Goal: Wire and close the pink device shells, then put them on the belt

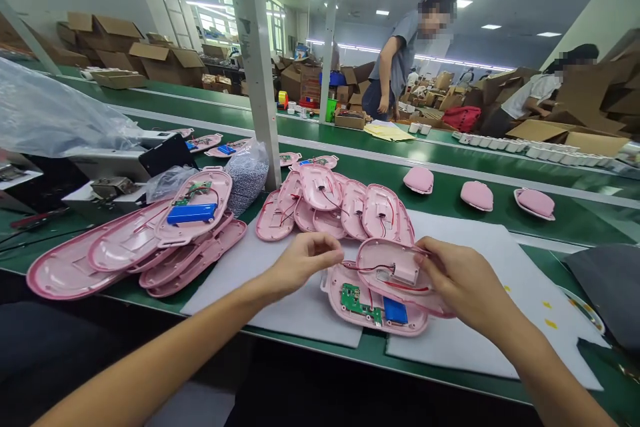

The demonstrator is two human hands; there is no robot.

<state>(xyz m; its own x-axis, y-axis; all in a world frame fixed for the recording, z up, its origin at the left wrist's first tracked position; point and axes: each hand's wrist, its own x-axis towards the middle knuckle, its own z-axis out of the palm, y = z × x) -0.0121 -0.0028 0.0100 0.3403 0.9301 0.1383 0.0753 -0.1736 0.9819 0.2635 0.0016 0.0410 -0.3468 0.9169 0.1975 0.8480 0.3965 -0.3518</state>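
Observation:
My right hand (463,280) grips the right end of a pink plastic half-shell (373,257), thumb on its inner side. This shell is tilted over a second pink half-shell (345,317), which lies on the white foam sheet. Inside the lower one are a green circuit board (353,299) and a blue battery (395,311). Red and dark wires (367,269) run across the upper shell to a small pale housing (406,272). Just left of both shells, my left hand (313,257) has thumb and fingers closed in a pinch; anything between the fingertips is too small to make out.
Several wired pink shells (323,190) are heaped behind my hands. More shells (120,240) are stacked at left, one holding a battery. Closed pink cases (477,195) stand along the green bench at right. A metal post (257,67) rises behind the heap. Two people work farther back.

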